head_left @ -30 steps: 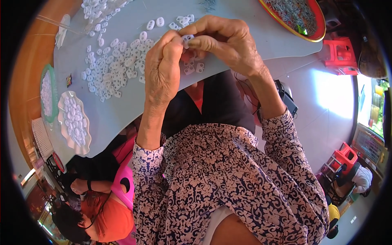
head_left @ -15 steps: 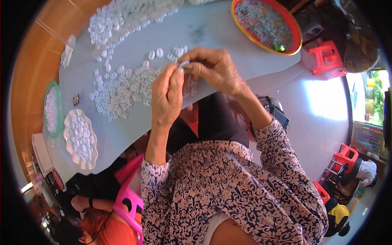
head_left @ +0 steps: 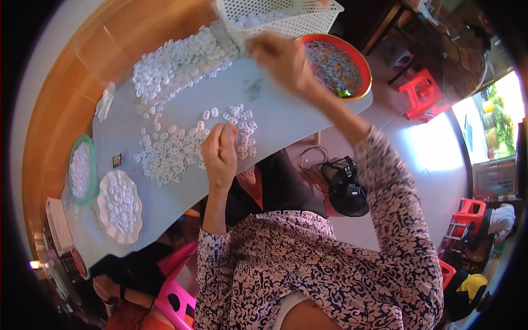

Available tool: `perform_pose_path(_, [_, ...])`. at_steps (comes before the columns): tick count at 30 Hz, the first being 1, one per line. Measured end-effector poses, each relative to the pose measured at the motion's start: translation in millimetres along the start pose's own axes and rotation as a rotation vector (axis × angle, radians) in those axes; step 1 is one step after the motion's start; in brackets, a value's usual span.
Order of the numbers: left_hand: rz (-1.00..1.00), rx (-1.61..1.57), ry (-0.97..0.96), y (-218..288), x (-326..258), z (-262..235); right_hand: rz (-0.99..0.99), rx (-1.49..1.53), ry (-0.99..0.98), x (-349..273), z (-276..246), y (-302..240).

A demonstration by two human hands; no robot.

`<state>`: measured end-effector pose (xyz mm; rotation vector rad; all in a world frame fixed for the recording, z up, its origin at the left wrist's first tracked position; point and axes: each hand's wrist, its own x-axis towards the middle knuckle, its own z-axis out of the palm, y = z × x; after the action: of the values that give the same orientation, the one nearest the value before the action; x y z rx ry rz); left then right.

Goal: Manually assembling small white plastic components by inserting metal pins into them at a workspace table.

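Note:
My left hand (head_left: 220, 157) is held over the near edge of the grey table (head_left: 297, 115), its fingers curled closed. Whatever they may hold is hidden. Beside it spread many small white plastic pieces (head_left: 165, 154), oval with holes in them. A smaller cluster of these pieces (head_left: 246, 129) lies just to its right. My right hand (head_left: 283, 60) is smeared by motion, raised near the white perforated basket (head_left: 324, 21) and the red tray (head_left: 360, 58). Its fingers are too blurred to read.
A large heap of white pieces (head_left: 187, 60) lies at the back. On the left are a scalloped white dish (head_left: 135, 234) and a green basket (head_left: 93, 170), both holding white pieces. Another person's hand (head_left: 107, 286) shows at lower left, by a pink chair (head_left: 176, 305).
My hands have parted: the right has swung up and away toward the basket at the back, while the left stays closed over the table edge. The view has shifted, showing more of the basket.

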<state>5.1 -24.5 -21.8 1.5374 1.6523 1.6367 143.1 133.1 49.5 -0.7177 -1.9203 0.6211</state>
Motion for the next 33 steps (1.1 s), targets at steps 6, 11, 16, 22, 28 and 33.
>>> perform_pose_path(6, [-0.009, -0.197, -0.027, 7.7, 4.9, 10.8, -0.1, -0.359, 0.149, 100.6, -41.0, 88.1])
perform_pose_path(11, [-0.105, -0.219, -0.034, 12.0, 5.6, 1.8, -0.345, -0.202, -0.144, 58.7, 12.8, 42.1])
perform_pose_path(16, [-0.229, -0.395, -0.056, 6.8, -0.3, -2.8, -0.229, -0.072, -0.523, 19.0, 76.1, 27.2])
perform_pose_path(22, [-0.178, -0.436, -0.033, 6.7, -0.9, 0.4, -0.28, -0.109, -0.574, 28.2, 126.6, 20.7])
perform_pose_path(28, [-0.262, -0.46, -0.07, 12.0, -3.4, -6.8, -0.424, -0.133, -0.571, 36.7, 165.5, 3.9])
perform_pose_path(33, [-0.375, -0.611, -0.111, 20.2, -1.4, -6.2, -0.547, -0.112, -0.647, 29.9, 196.7, -4.3])
